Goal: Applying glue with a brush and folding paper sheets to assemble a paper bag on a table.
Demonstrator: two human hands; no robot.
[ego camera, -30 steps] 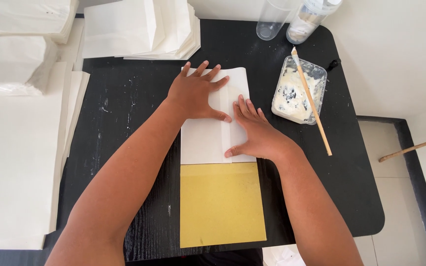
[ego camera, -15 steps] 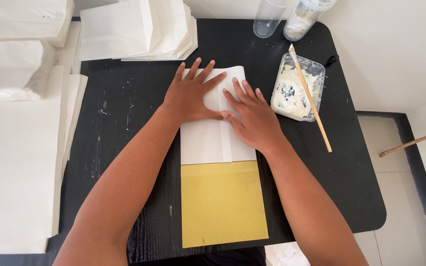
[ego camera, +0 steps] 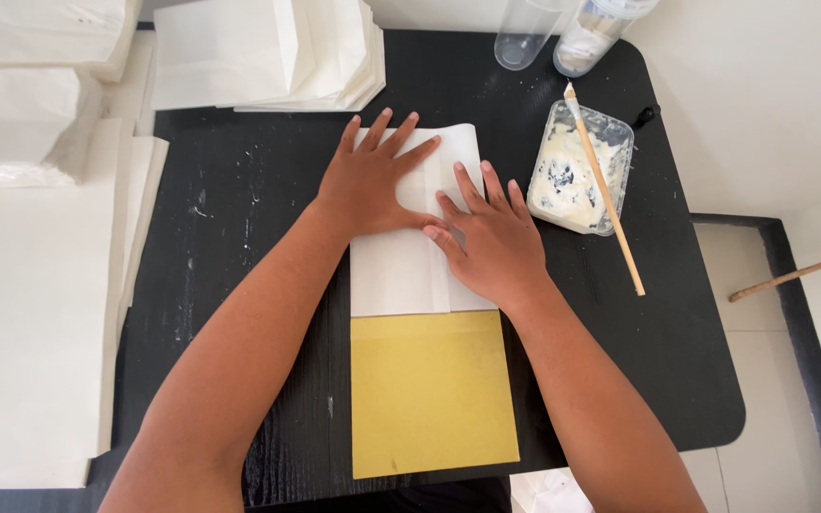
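White folded paper sheet point(ego camera: 401, 271), lying at the middle of the black counter point(ego camera: 239, 209), long axis running from the near edge toward the far edge; its near end meets a yellow card point(ego camera: 429, 394) that reaches the near edge. Left hand point(ego camera: 372, 180): flat, fingers spread, palm pressing the sheet's far left part, nothing grasped. Right hand point(ego camera: 486, 237): flat, fingers spread, pressing the sheet's right side just beside the left hand, thumbs touching; likewise nothing grasped. Both hands lie directly on the sheet, equally near. Right edge: plastic tub of white paste point(ego camera: 582, 166) with a wooden stick point(ego camera: 610, 199) laid across it. Far edge: stack of white paper bags point(ego camera: 258, 57), two clear cups point(ego camera: 563, 33).
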